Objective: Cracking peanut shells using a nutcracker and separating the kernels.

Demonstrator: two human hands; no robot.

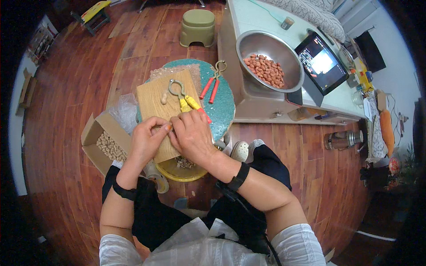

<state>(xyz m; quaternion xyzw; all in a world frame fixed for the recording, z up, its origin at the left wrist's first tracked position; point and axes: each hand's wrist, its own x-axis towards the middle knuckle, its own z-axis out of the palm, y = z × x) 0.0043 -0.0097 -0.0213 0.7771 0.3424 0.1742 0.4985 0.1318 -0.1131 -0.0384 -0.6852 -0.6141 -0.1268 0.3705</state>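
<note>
My left hand pinches a small reddish peanut kernel between thumb and fingertips, above a wooden board. Right beside it is my right hand, fingers bent and fingertips close to the kernel; what they may hold is hidden. Just beyond my right hand, a nutcracker with yellow-and-red wrapped handles lies on the board. One unshelled peanut sits to its left. A second nutcracker with red handles rests on the round green tabletop.
A cardboard box of unshelled peanuts stands left. Below the board, a yellow basin holds shell pieces. On the cabinet are a steel bowl of shelled peanuts and a tablet. A green stool stands beyond.
</note>
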